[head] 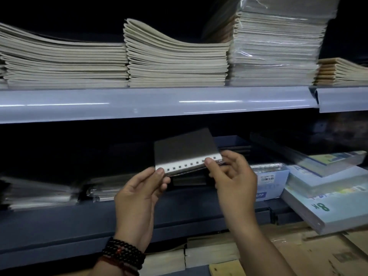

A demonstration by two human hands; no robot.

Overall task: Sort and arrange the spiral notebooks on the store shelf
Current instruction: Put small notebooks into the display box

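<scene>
Holding a dark spiral notebook [184, 151] by its punched edge, the left hand [139, 194] and right hand [235, 176] each keep a closed grip on it, thumb on top at either end. It tilts in the air just above the lower shelf [59, 222], over a dark stack [189, 179], below the upper shelf [139, 104] of pale exercise books [175, 62].

Pale blue pads [326, 204] (one marked "8K") overhang cardboard boxes [310, 253] at lower right.
</scene>
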